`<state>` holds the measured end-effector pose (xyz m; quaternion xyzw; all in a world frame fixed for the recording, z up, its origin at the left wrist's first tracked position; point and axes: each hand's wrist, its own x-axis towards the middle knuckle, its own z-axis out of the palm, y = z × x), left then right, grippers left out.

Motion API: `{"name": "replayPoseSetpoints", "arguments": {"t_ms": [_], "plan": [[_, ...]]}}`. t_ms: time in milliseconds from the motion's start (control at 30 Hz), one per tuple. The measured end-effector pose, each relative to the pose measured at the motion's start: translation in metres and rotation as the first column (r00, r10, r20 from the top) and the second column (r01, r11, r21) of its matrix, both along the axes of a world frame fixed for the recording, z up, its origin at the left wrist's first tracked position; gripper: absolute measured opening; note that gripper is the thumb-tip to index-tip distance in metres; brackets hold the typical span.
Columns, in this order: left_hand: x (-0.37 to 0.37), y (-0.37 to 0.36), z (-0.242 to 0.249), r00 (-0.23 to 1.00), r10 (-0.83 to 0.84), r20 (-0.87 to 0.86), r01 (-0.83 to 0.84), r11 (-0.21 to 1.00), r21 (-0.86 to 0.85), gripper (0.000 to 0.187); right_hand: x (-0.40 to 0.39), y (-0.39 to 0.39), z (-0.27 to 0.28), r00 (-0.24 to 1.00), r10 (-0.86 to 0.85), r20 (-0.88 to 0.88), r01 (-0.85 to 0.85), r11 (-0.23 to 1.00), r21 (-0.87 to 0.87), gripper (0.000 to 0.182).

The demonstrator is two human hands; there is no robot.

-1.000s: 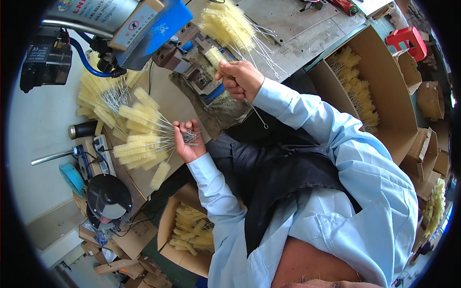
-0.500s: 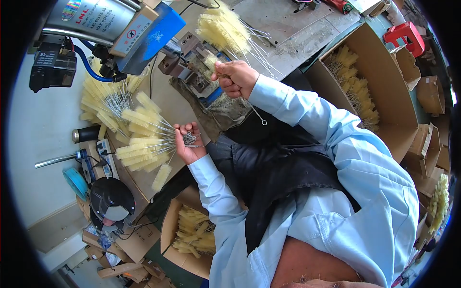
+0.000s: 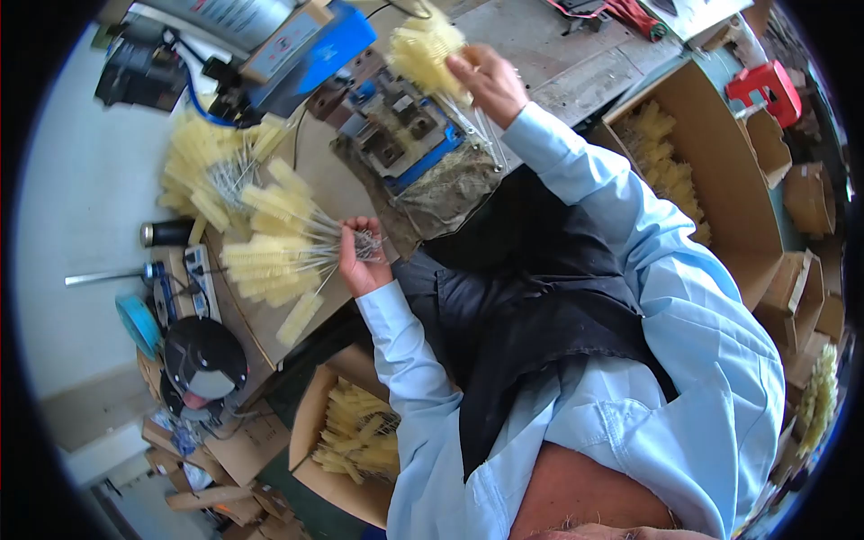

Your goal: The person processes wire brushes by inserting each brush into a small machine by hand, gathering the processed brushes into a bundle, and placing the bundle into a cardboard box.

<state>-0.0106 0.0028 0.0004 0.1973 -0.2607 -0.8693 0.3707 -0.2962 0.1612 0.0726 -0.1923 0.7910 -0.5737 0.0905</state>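
My left hand [image 3: 362, 259] is closed round the looped wire handles of a fanned bunch of bottle brushes [image 3: 274, 261]. Their pale yellow bristle heads point away to the left, over the bench. At the top, my right hand [image 3: 490, 83] has its fingers curled at the bristles of a brush, against the right side of a brush pile [image 3: 423, 52]. Wire handles hang below that hand, and which one belongs to the gripped brush is hard to tell. Between my hands sits a metal fixture [image 3: 400, 135] with blue parts, with no brush visible in it.
A pneumatic press [image 3: 310, 54] overhangs the fixture. Another brush heap [image 3: 202, 157] lies on the bench at left, near a black cylinder [image 3: 167, 234]. Cardboard boxes of brushes stand at right [image 3: 720, 153] and below [image 3: 310, 423]. A red stool [image 3: 765, 93] is at far right.
My right hand has moved up and right from the fixture to the brush pile, taking the brush along. My left hand still grips its bunch. The view has shifted slightly.
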Motion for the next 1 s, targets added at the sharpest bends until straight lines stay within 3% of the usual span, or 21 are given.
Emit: {"name": "replayPoseSetpoints", "arguments": {"t_ms": [33,100,133,233,300,367,433,567,633,733,767,833,867,933,1000], "plan": [[0.0,0.002,0.001,0.997,0.02,0.07,-0.021,1.0,0.017,0.017,0.001,-0.002,-0.001,0.945,-0.102,-0.312,0.09,0.994,-0.053,0.052],[0.002,0.0,-0.001,0.995,0.043,0.088,-0.046,0.998,0.034,0.019,0.009,-0.004,0.0,0.806,-0.253,-0.535,0.158,0.963,-0.217,0.041],[0.002,0.0,-0.002,0.998,0.013,0.056,-0.014,1.0,0.02,0.019,0.02,-0.007,0.002,0.813,-0.236,-0.533,0.136,0.966,-0.22,0.041],[0.004,0.007,0.001,1.0,-0.027,0.001,0.027,1.0,-0.01,0.02,0.068,-0.007,0.012,0.964,0.125,-0.235,-0.187,0.946,-0.264,0.02],[0.005,0.01,0.002,0.997,-0.068,0.039,0.071,0.993,-0.094,0.02,0.094,-0.021,0.009,0.897,0.343,-0.28,-0.399,0.899,-0.178,0.017],[0.005,0.013,0.004,0.995,-0.083,0.05,0.09,0.984,-0.155,0.021,0.119,-0.043,0.005,0.862,0.45,-0.234,-0.483,0.868,-0.11,0.019],[0.007,0.014,0.003,0.985,-0.136,0.108,0.16,0.954,-0.255,0.026,0.138,-0.068,0.007,0.87,0.459,-0.181,-0.47,0.883,-0.021,0.037],[0.004,0.007,-0.003,0.95,-0.303,0.074,0.308,0.878,-0.367,0.043,0.153,-0.114,0.027,0.85,0.512,-0.125,-0.486,0.853,0.191,0.044],[-0.002,0.021,0.006,0.991,-0.029,0.127,0.076,0.921,-0.382,0.057,0.158,-0.125,0.03,0.845,0.515,-0.14,-0.469,0.842,0.267,0.043],[0.0,0.017,-0.002,0.996,-0.013,0.088,0.043,0.937,-0.346,0.064,0.161,-0.131,0.027,0.826,0.522,-0.213,-0.47,0.846,0.252,0.042],[0.001,0.016,-0.004,0.996,-0.013,0.085,0.042,0.938,-0.343,0.064,0.16,-0.132,0.026,0.833,0.508,-0.219,-0.465,0.858,0.219,0.04],[0.0,0.022,0.013,1.0,-0.003,0.03,0.009,0.976,-0.217,0.042,0.158,-0.137,0.016,0.838,0.499,-0.222,-0.464,0.865,0.191,0.038],[0.003,0.016,0.005,1.0,0.001,0.029,0.005,0.977,-0.212,0.042,0.157,-0.142,0.011,0.857,0.458,-0.237,-0.433,0.888,0.153,0.034],[0.005,0.001,-0.005,0.922,-0.316,-0.222,0.292,0.947,-0.133,0.027,0.155,-0.146,0.008,0.87,0.418,-0.263,-0.397,0.909,0.129,0.026],[0.005,0.004,-0.002,0.949,-0.272,-0.162,0.255,0.96,-0.117,0.021,0.155,-0.147,0.005,0.868,0.44,-0.23,-0.432,0.898,0.085,0.028]]}}
